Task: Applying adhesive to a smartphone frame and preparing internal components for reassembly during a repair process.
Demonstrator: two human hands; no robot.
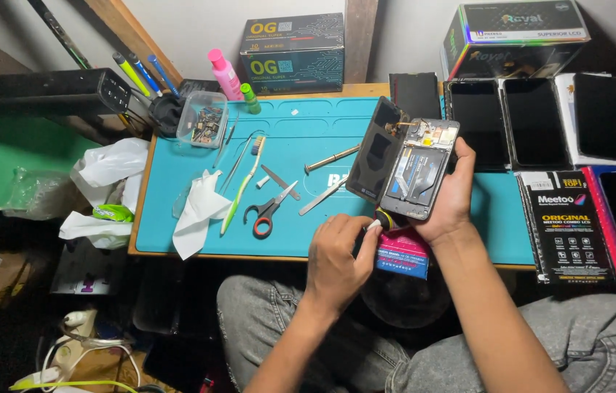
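My right hand (448, 195) holds an opened smartphone (421, 171) above the teal work mat (301, 131), internals facing up. Its dark back cover (375, 151) hangs open at the phone's left side. My left hand (337, 256) is closed around a small screwdriver with a yellow and black handle (383, 218), whose tip sits at the phone's lower edge. A small pink and blue box (403, 254) lies on the mat's front edge, just under both hands.
Red-handled scissors (264, 215), a green toothbrush (242, 182), tweezers (322, 196) and a crumpled tissue (199, 207) lie on the left of the mat. A clear tub of small parts (202, 120) and a pink bottle (224, 73) stand behind. Dark phone screens (534, 120) and a black package (566, 225) lie right.
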